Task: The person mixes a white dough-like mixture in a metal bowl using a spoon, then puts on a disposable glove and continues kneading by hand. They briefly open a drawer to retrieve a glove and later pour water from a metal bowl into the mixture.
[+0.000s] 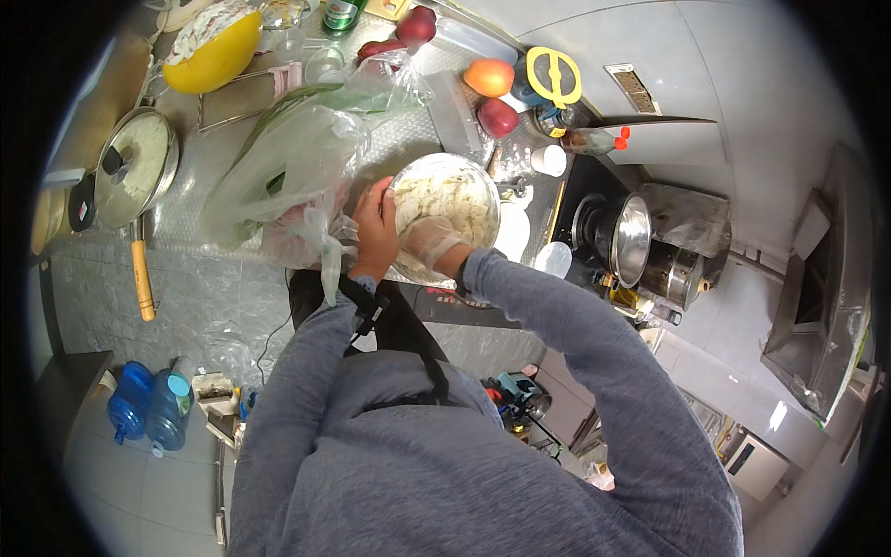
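A metal bowl (497,221) stands near the front edge of the counter, holding a pale, crumbly, floury mixture (445,191). My left hand (376,226) is bare and grips the bowl's left rim. Inside the bowl, my right hand (433,242) wears a clear plastic glove and presses into the near part of the mixture. Its fingers are mostly hidden, so their closing cannot be told. Just left of my left hand lie clear plastic bags (299,160) with long green leaves inside.
At the left sits a lidded pan (136,163), its wooden handle (142,278) jutting past the counter edge. Behind the bowl are an orange-red fruit (489,77), a dark red one (498,117) and a white cup (548,160). A steel pot (630,240) stands on the stove at right.
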Demonstrator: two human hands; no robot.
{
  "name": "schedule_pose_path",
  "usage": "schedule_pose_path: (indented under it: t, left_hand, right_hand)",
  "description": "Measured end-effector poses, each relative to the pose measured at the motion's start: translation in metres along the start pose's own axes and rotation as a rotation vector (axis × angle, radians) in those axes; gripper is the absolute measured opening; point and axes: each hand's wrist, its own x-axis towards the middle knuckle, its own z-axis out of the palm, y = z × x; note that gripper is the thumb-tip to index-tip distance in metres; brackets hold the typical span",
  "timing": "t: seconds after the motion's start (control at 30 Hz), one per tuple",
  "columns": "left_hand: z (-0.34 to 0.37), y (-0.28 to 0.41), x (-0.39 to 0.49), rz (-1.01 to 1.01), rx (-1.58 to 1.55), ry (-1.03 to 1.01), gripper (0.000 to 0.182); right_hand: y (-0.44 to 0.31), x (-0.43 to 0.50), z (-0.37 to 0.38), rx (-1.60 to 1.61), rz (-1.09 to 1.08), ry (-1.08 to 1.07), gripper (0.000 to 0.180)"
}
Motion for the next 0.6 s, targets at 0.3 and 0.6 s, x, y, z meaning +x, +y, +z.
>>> schedule_pose_path:
  t: [0.3,0.6]
  left_hand:
    - [0.000,0.000,0.001,-0.028,-0.009,-0.010,0.025]
    - [0.001,-0.011,0.000,0.010,0.061,-0.053,0.028]
  right_hand:
    - [0.016,0.046,-0.001,0.061,0.096,0.020,0.025]
    - [0.014,-0.010,-0.018,0.223,-0.167,0.316,0.035]
